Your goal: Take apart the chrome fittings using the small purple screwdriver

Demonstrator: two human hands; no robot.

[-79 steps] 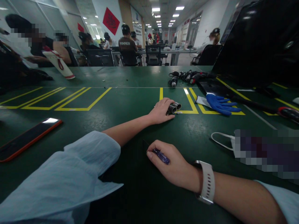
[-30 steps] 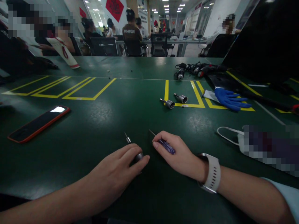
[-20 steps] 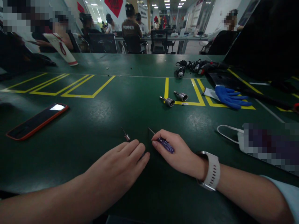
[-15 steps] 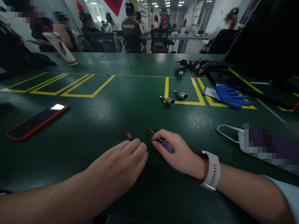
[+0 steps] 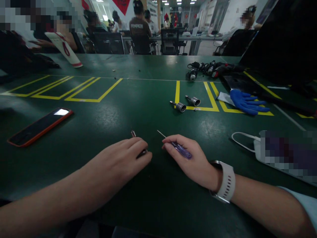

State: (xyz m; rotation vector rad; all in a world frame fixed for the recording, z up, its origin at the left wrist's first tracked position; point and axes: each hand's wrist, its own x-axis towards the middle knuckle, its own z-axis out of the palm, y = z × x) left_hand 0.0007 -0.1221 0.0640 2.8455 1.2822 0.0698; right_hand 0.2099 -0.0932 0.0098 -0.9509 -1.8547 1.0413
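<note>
My left hand [image 5: 123,158] is closed around a small metal piece [image 5: 133,133]. Its shiny end sticks out past my fingers and a dark rounded part shows between them; the rest is hidden. Between thumb and fingers of my right hand [image 5: 185,158] is a screwdriver [image 5: 182,150] with a clear purple handle, its thin shaft pointing up and left. A narrow gap separates the two hands over the green table [image 5: 106,125]. Farther off lie two metal socket bits, a nearer one [image 5: 180,106] and a farther one [image 5: 194,100], by a yellow tape outline.
An orange-edged phone [image 5: 41,127] lies on the left. To the right are a blue glove [image 5: 247,101] and a pixelated object with a white loop [image 5: 244,140]. Black cables [image 5: 203,69] lie farther back. Several people sit at desks beyond the table.
My left hand has turned and shifted slightly left and up, with the metal piece now tucked deeper in its fingers. The screwdriver lies flatter, its handle moved right within my right hand.
</note>
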